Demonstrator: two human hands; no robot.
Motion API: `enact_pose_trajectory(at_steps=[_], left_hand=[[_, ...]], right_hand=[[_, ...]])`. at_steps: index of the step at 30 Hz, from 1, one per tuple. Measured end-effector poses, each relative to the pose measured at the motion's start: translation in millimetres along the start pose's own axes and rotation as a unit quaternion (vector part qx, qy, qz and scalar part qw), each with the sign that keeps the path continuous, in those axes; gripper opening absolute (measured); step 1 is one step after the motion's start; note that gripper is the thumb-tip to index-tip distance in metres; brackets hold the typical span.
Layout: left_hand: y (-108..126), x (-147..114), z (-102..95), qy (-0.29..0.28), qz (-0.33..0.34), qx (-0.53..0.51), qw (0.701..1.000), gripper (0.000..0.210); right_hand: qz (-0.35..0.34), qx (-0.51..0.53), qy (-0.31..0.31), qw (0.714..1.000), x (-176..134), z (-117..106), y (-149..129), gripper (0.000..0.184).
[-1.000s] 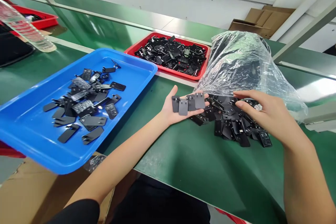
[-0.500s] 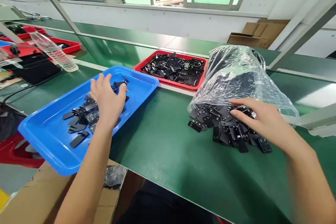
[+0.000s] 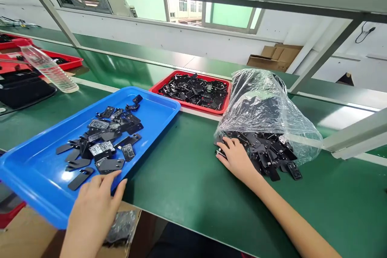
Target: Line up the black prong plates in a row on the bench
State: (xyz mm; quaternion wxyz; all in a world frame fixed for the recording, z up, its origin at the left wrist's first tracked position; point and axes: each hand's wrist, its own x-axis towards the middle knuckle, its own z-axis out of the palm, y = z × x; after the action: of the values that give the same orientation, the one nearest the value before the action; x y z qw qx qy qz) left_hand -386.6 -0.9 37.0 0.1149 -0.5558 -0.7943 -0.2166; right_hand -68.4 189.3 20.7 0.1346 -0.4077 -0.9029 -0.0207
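Note:
My left hand [image 3: 96, 197] hangs over the near rim of a blue plastic tray [image 3: 39, 181], with its thumb apart and its fingers stretched toward the parts. In the tray lies a loose spread of small flat black parts [image 3: 111, 165], some with shiny faces. My right hand [image 3: 237, 159] rests at the left edge of a heap of similar black parts [image 3: 266, 149] on the table. Its fingers are spread and bent over the outermost pieces; their tips partly hide what they touch. The heap spills from the mouth of a clear plastic bag [image 3: 256, 100] full of dark parts.
A red tray [image 3: 225, 107] piled with black parts stands behind, between blue tray and bag. A water bottle [image 3: 50, 66] leans at the left. The shelf post [image 3: 359, 133] slants down at right. Below the table edge sits a cardboard box [image 3: 30, 225].
My left hand has drawn back from over the parts to the tray's near rim. My right hand has shifted left along the heap. The camera view has tilted up.

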Motion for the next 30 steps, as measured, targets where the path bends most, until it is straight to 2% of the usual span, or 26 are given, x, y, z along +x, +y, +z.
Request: enact_pose_trajectory(at_steps=[2,5,8,10,12,14,17,20,22,24,26,28,30], left_hand=[[-5.4,-6.0,5.9,0.010,-0.006,0.024,1.000,0.036],[3.9,-5.6,10.8,0.015,0.000,0.055,0.998,0.038],[26.7,-2.3,11.1,0.051,0.010,0.033,0.998,0.034],[49.9,-4.9,13.3,0.069,0.037,-0.026,0.997,0.029],[78.6,-13.2,19.2,0.033,0.087,-0.119,0.989,0.027],[108.3,-24.9,28.0,-0.051,0.136,-0.211,0.967,0.028],[141.2,-40.0,41.4,-0.134,0.150,-0.265,0.943,0.037],[151.8,-46.8,51.2,-0.150,0.133,-0.258,0.945,0.049],[150.6,-48.1,56.0,-0.142,0.137,-0.238,0.951,0.051],[147.4,-48.2,59.6,-0.139,0.156,-0.216,0.954,0.046],[143.9,-46.7,61.2,-0.146,0.172,-0.208,0.952,0.042],[140.1,-42.9,60.2,-0.159,0.176,-0.209,0.949,0.044],[136.3,-36.9,56.5,-0.174,0.173,-0.203,0.948,0.048]], right_hand=[[-0.018,-0.017,0.012,1.000,-5.4,2.5,-4.3,0.031],[-0.038,-0.040,0.022,0.998,-16.7,-5.5,-7.8,0.033],[-0.023,-0.059,0.033,0.997,-29.1,-15.7,-17.8,0.038],[0.007,-0.072,0.038,0.997,-39.2,-16.7,-33.9,0.042],[0.045,-0.081,0.037,0.995,-51.3,-12.1,-57.6,0.045],[0.077,-0.052,0.024,0.995,-64.2,-6.2,-82.8,0.053],[0.080,0.093,-0.024,0.992,-79.6,-8.2,-103.6,0.071],[0.046,0.185,-0.084,0.978,-79.5,-24.7,-90.0,0.074],[0.038,0.151,-0.084,0.984,-68.0,-32.8,-66.8,0.060],[0.057,0.041,-0.037,0.997,-51.0,-33.1,-41.3,0.047],[0.065,-0.051,0.001,0.997,-35.0,-28.1,-21.4,0.041],[0.051,-0.080,0.021,0.995,-26.0,-24.1,-12.3,0.033],[0.033,-0.075,0.052,0.995,-27.1,-23.9,-14.3,0.024]])
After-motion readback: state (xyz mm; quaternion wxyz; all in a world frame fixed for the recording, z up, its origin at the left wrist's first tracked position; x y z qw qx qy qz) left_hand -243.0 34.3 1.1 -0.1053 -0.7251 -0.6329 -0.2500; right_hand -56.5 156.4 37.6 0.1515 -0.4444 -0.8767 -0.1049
